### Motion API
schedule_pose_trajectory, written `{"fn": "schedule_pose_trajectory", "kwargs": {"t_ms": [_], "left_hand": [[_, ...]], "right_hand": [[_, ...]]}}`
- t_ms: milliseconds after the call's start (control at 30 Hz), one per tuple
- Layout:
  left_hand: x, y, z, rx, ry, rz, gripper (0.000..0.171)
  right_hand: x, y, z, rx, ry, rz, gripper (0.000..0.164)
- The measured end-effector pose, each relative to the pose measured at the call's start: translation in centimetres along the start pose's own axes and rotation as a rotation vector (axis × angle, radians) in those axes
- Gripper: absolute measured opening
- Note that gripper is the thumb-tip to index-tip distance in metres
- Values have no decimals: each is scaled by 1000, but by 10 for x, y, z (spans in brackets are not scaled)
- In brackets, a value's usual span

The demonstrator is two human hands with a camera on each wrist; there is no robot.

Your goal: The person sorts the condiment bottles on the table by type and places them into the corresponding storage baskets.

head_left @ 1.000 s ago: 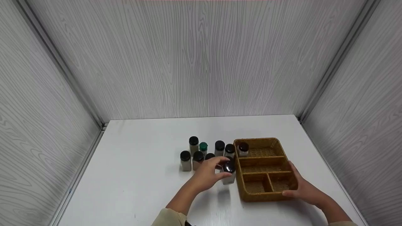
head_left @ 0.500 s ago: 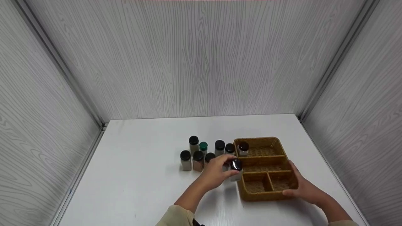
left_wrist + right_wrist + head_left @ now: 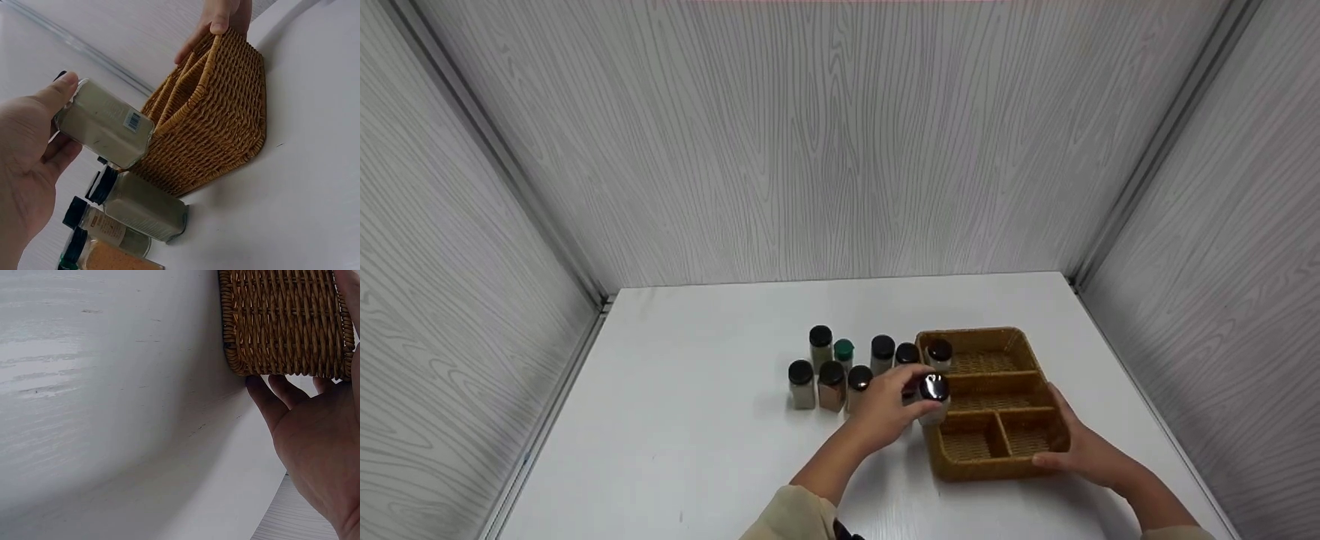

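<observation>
While in the grip of left fingers (image 3: 63, 159), jar (image 3: 107, 121) near-vertical lengthwise, cap (image 3: 934, 386) upward

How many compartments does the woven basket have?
4: back compartment, middle compartment, front left compartment and front right compartment. The held jar hides none entirely.

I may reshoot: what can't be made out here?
Head: base of the green-capped bottle, behind the front jars.
Left wrist: cap of the held jar, mostly covered by the left hand; its print, too small.
Left wrist: part of the orange-filled jar, cut off by the bottom edge.
Right wrist: part of the basket, cut off by the top edge.
</observation>
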State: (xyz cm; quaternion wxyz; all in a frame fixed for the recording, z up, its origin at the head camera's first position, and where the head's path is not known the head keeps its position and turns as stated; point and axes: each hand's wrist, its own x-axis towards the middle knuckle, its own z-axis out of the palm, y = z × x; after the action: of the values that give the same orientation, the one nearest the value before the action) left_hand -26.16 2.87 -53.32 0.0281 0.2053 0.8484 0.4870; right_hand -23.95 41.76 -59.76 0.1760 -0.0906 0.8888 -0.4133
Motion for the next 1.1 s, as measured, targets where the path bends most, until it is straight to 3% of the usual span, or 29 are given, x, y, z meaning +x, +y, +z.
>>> {"fn": "schedule_pose_trajectory", "kwargs": {"t_ms": [1100], "left_hand": [[33,5,22,-13,67,-9,53]], "right_hand": [[0,-2,-1,40,-29,35,131]]}}
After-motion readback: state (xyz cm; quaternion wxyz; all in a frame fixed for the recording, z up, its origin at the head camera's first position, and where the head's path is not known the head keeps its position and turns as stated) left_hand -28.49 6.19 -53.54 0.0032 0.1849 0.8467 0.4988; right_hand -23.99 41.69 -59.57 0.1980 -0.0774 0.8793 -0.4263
